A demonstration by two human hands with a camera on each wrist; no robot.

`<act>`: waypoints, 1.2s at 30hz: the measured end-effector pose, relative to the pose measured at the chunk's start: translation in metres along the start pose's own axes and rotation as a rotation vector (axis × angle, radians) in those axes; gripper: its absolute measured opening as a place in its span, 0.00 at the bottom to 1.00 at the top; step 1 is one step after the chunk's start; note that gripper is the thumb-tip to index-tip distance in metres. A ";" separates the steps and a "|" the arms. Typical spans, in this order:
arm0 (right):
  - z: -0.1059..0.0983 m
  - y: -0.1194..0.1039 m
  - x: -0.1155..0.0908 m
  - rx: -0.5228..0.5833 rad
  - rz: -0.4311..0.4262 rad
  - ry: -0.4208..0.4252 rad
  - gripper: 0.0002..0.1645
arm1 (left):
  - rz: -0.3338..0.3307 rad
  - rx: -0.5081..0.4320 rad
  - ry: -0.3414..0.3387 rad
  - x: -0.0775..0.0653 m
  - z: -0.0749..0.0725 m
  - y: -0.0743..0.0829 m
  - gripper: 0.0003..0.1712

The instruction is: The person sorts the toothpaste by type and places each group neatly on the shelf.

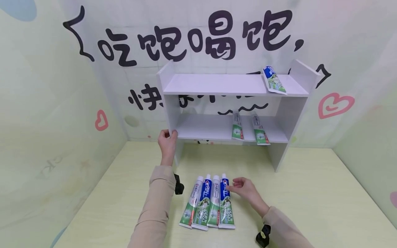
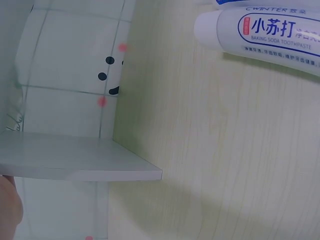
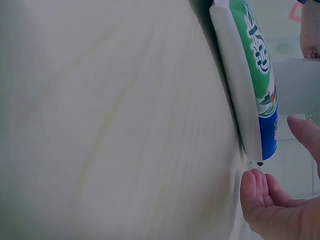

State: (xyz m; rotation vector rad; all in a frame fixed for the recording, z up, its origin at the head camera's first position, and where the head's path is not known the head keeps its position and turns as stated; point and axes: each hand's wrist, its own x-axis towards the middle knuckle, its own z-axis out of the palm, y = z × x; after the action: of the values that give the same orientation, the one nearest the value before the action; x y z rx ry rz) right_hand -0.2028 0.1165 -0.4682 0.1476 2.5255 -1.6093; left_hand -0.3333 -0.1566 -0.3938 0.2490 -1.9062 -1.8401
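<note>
My left hand [image 1: 167, 146] grips the front edge of the left side panel of a white two-tier shelf [image 1: 198, 129]. Part of that hand [image 2: 9, 207] shows beside the panel in the left wrist view. On the table, several toothpaste tubes lie side by side, caps toward the shelf. They alternate between white-and-green baking soda toothpaste [image 2: 277, 32] and blue-and-green toothpaste. At the right end lies a blue-and-green toothpaste tube [image 1: 225, 206]. My right hand [image 1: 246, 191] is beside its upper part, thumb and fingers apart [image 3: 275, 207]; contact is unclear.
A blue-and-green tube [image 1: 274, 81] lies on the upper shelf board at the right. Two white-and-green tubes, a left one [image 1: 237, 129] and a right one [image 1: 260, 131], lie on the lower board. Printed fabric walls [image 1: 62, 86] enclose the pale wooden table [image 1: 310, 193].
</note>
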 end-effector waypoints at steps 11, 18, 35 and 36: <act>0.008 0.002 -0.005 -0.028 0.011 -0.032 0.33 | 0.001 0.008 0.005 -0.003 0.000 0.002 0.12; 0.014 0.000 -0.011 -0.063 0.004 -0.070 0.33 | 0.008 0.011 0.002 -0.002 0.001 0.002 0.12; 0.025 -0.008 -0.024 -0.175 0.002 -0.087 0.29 | 0.006 0.020 0.010 -0.001 0.001 0.000 0.12; 0.025 -0.008 -0.024 -0.175 -0.001 -0.086 0.29 | 0.006 0.021 0.009 -0.001 0.001 0.000 0.12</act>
State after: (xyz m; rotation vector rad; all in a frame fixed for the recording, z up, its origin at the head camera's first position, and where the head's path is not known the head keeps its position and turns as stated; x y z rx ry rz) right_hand -0.1787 0.0898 -0.4673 0.0568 2.5843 -1.3551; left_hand -0.3332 -0.1557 -0.3937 0.2574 -1.9195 -1.8127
